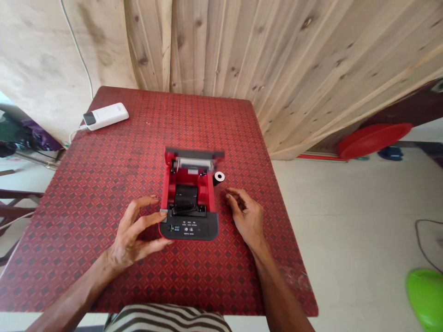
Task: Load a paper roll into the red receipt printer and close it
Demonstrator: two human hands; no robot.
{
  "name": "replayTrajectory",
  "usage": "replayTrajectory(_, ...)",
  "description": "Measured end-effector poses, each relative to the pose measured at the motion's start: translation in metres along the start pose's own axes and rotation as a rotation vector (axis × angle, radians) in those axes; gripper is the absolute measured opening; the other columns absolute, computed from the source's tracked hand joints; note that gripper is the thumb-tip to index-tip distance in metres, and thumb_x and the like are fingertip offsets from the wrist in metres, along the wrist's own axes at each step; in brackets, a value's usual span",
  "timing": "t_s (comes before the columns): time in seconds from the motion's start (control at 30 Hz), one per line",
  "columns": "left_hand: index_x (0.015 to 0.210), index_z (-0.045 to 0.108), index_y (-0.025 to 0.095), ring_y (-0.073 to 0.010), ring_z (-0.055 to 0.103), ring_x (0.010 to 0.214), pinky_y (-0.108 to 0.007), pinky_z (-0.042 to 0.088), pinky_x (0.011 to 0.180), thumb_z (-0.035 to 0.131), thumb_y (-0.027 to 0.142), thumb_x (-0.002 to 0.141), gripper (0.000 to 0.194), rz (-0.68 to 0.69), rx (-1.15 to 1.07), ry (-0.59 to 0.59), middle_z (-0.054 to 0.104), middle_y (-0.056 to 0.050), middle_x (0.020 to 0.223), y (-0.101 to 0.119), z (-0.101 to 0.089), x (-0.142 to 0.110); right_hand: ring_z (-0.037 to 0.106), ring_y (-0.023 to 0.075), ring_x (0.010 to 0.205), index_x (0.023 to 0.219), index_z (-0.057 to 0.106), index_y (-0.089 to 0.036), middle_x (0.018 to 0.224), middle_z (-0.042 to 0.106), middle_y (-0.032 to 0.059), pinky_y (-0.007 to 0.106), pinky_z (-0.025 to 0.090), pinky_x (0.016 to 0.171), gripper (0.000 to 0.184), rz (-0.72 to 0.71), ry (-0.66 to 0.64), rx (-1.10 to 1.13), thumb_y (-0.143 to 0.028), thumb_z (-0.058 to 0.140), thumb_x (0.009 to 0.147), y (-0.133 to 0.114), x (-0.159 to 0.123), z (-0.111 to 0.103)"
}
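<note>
A red and black label printer [188,226] stands on the table with its lid [195,153] raised at the back; the lid is blurred. Black ribbon-like material [186,198] lies in its red inner bay. My left hand [133,230] grips the printer's front left corner, one fingertip on a grey tab [164,216] and the thumb low along the front edge. To the right of the printer, my right hand [247,214] rests by the table with its fingers curled in, nothing visible in them. Just beyond those fingers stands a small roll [219,177] with a white end and dark side.
The red patterned table [138,138] meets a wooden plank wall [214,46] at the back. A white power bank [106,116] with a cable lies at the far left. On the floor at right are a red basin [374,139] and a green object [425,297].
</note>
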State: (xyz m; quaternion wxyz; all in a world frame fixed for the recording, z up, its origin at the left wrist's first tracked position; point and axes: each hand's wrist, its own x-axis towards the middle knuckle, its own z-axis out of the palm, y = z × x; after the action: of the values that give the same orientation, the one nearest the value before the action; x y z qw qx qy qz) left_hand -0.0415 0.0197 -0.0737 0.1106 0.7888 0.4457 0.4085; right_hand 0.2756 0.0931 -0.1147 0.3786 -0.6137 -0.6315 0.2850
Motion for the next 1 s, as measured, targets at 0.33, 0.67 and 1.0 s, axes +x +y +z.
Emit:
replayTrajectory(0.33,0.150,0.048,0.025,-0.0254,0.065,0.120,-0.039,0.064,0.096,0.073,0.024,0.092,0.063,0.032,0.072,0.040,0.061,-0.015,0.132,0.002,0.008,-0.012,0.074,0.0159,0.084,0.109,0.075,-0.021,0.095,0.079,0.0039,0.028,0.059,0.079,0.013,-0.547,-0.007,-0.136,-0.018,0.065,0.101,-0.088,-0.001,-0.021)
replayTrajectory(0.67,0.161,0.034,0.027,-0.0301,0.060,0.132,-0.044,0.062,0.102,0.078,0.037,0.090,0.084,0.038,0.124,-0.019,0.053,-0.019,0.148,-0.002,0.015,-0.018,0.076,0.0293,0.085,0.106,0.074,-0.015,0.106,0.078,0.0144,0.037,0.054,0.067,0.011,-0.522,-0.659,-0.776,-0.017,0.068,0.097,-0.160,0.051,0.041)
replayTrajectory(1.0,0.161,0.036,0.027,-0.0284,0.063,0.129,-0.041,0.063,0.100,0.074,0.028,0.092,0.079,0.038,0.136,-0.010,0.055,-0.019,0.146,0.003,0.013,-0.015,0.072,0.0230,0.084,0.101,0.070,-0.018,0.102,0.076,0.0096,0.034,0.054,0.071,0.008,-0.516,-0.569,-0.631,-0.018,0.064,0.095,-0.166,0.039,0.020)
